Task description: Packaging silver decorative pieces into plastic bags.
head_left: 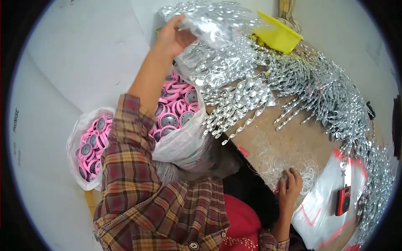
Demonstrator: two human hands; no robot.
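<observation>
Left hand (173,37) is gripping a clear plastic bag (209,19) of silver pieces, raised above the bags of pink discs (173,106). Right hand (291,184) is resting curled on thin wire strands (274,167) on the table (289,138), grasp unclear.

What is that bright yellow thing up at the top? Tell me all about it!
The yellow scoop looks like smooth plastic, with a flat pointed lip and low walls like a dustpan. It sits tilted at the far edge of the table, resting on a heap of shiny silver twisted pieces. No hand touches it; the left hand holds a clear bag beside it.
</observation>
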